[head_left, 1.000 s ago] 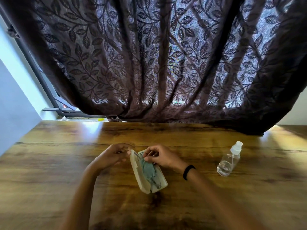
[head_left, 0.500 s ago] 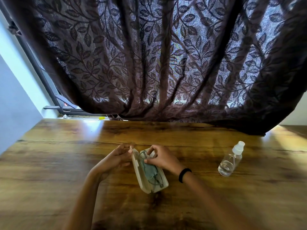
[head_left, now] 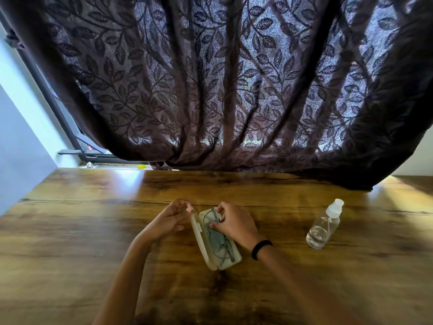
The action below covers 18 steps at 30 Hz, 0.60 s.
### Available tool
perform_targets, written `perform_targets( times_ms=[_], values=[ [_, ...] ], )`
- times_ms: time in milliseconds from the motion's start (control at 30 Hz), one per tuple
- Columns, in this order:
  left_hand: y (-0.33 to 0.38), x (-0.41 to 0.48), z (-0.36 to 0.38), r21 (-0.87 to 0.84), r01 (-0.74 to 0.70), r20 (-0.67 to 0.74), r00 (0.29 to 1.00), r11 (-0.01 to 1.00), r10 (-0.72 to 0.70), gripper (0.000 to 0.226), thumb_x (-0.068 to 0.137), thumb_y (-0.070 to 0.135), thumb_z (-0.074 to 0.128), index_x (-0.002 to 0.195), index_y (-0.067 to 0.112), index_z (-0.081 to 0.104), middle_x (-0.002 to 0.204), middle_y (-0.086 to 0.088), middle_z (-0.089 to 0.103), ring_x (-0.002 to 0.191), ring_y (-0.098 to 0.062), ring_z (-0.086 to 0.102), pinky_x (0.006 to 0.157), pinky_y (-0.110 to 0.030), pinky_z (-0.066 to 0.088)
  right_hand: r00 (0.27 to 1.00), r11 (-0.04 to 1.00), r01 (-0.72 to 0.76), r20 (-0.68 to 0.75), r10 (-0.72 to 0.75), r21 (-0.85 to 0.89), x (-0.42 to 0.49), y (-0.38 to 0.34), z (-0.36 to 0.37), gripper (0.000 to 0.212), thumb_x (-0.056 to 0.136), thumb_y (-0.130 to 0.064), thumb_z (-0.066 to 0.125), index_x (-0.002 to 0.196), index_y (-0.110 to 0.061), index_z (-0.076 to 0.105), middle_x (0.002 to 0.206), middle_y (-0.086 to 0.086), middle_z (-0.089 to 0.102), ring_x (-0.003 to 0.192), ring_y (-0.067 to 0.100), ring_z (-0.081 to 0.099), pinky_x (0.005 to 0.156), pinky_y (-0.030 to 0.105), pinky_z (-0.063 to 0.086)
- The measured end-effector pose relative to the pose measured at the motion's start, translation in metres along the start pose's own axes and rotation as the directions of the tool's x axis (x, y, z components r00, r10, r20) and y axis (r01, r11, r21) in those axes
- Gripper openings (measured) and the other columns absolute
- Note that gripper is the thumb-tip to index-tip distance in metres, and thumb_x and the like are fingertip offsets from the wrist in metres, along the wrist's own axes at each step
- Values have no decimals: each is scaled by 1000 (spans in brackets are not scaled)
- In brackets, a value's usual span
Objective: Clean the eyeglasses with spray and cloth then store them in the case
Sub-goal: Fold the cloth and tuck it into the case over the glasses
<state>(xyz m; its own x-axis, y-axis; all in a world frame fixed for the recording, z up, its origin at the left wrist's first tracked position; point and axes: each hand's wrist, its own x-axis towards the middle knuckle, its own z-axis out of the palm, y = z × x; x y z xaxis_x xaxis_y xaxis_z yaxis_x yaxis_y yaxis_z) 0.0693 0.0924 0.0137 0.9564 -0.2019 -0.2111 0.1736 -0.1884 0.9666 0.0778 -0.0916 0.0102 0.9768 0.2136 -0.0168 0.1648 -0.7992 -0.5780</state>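
Observation:
An open cream glasses case (head_left: 235, 259) lies on the wooden table in front of me. Inside it lie thin-framed eyeglasses (head_left: 228, 248) on a grey-green cloth (head_left: 214, 238). My left hand (head_left: 167, 221) holds the raised lid (head_left: 196, 227) at its far end. My right hand (head_left: 234, 222) rests over the far end of the case, fingertips pinching the glasses frame and cloth there. A clear spray bottle (head_left: 324, 225) with a white cap stands to the right, apart from both hands.
A dark leaf-patterned curtain (head_left: 222, 85) hangs over the table's far edge. A pale wall (head_left: 21, 141) borders the table (head_left: 93, 231) on the left. A black band sits on my right wrist (head_left: 260, 248).
My right hand has slid a little along the case's far end, pressing the glasses and cloth lower. The left hand stays on the lid.

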Motion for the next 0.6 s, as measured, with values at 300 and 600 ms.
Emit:
perform_targets(
  times_ms=[300, 600],
  values=[
    [9, 2, 4, 123, -52, 2, 999, 991, 52, 25, 95, 13, 43, 117, 0, 45, 98, -9, 58, 87, -19, 56, 68, -27, 44, 997, 976, -72, 9, 71, 204, -3, 11, -12, 41, 78, -45, 64, 106, -16, 57, 84, -10, 56, 75, 4, 54, 61, 16, 46],
    [8, 22, 8, 345, -43, -40, 997, 937, 61, 19, 92, 27, 51, 107, 16, 49, 102, -6, 59, 82, -14, 59, 66, -30, 52, 961, 862, -261, 197, 192, 434, -28, 39, -6, 32, 84, -31, 62, 111, -15, 56, 97, -4, 55, 80, 7, 58, 55, 17, 53]
  ],
)
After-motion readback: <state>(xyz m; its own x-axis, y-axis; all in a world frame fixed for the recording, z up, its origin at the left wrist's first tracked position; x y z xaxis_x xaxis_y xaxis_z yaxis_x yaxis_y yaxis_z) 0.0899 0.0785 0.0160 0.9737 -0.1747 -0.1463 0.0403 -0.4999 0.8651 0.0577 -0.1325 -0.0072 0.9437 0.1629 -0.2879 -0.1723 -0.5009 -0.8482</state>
